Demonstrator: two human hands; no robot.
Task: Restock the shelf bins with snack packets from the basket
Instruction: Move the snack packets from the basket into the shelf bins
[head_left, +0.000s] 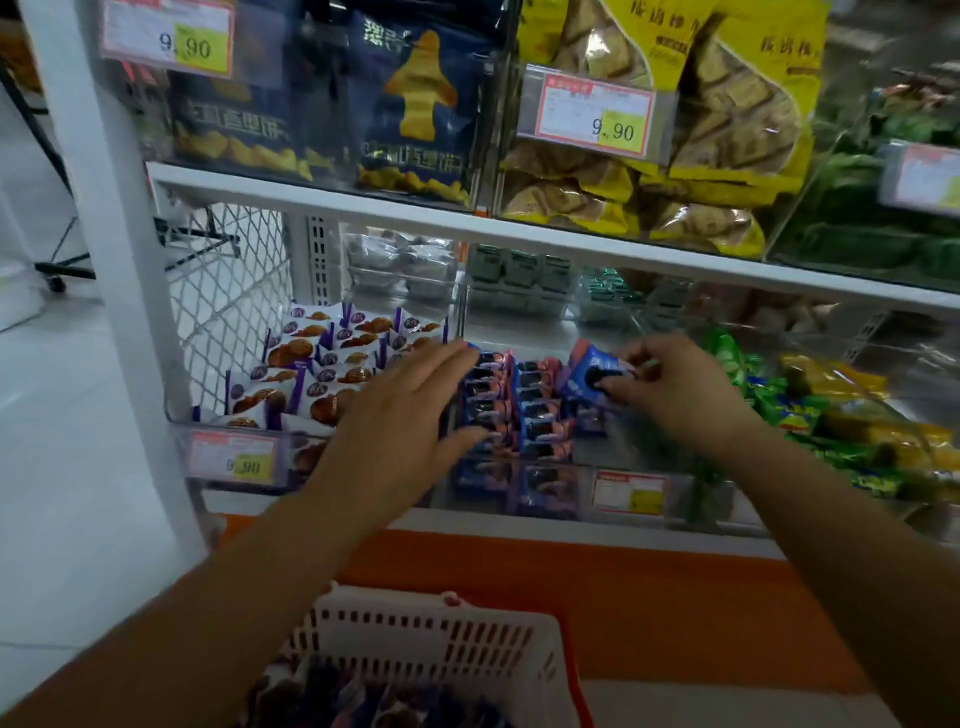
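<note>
A: Hands?
B: Left hand (410, 421) is spread flat with straight fingers, resting on the packet rows (519, 410) and holding nothing. Right hand (685, 395) pinches one blue packet (589, 364) between thumb and fingertips.
A: Layout, big to small?
B: The white shelf (363, 200) carries clear bins. The basket (431, 618), white with slotted walls, sits below in front and has dark packets inside. The middle bin (644, 452) is filled on its left in two upright rows, with a gap at its right. The held packet hangs tilted over that gap, touching the right row.
A: Handling?
B: Probably light. It looks like thin, slick film around a brittle cookie, so hold it by the crimped end seal, not the middle. Squeezing the middle could crack the contents.
A: Any readable text?
B: The upper price tags (597, 117) read 9.90, and the lower left tag (234, 457) seems to say the same, but it's blurred. The packet shows a dark sandwich cookie, but its brand is illegible. The bags above have Chinese print that is too soft to read.
</note>
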